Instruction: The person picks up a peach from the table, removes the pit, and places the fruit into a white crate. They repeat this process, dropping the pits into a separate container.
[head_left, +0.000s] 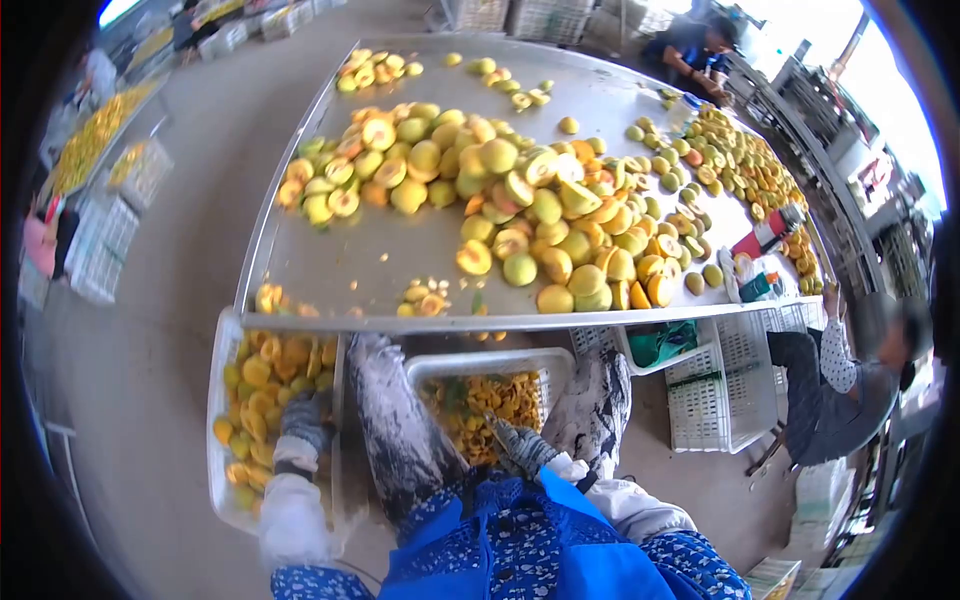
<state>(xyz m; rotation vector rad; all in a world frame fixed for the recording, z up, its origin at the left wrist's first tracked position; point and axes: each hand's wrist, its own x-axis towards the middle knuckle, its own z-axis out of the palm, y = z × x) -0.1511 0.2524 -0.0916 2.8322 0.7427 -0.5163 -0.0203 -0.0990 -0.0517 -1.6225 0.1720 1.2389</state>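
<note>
In a grey glove, my left hand [306, 421] is over the right side of a white crate [218, 400] of halved yellow fruit [262, 372], possibly peaches or apricots. Its fingers are blurred, so I cannot tell whether it holds a piece. My right hand [524, 448], gloved too, is closed around a slim tool [491, 422] whose tip points up and left. Below that hand, between my knees, sits a white basket [560, 368] with pits and small orange scraps [505, 395].
A steel table [330, 255] ahead carries a big heap of whole and halved fruit [550, 215]. A red-and-black object [768, 232] lies at its right. White crates [700, 400] stand to the right, near a seated person [840, 390]. Another person [692, 60] works at the far corner.
</note>
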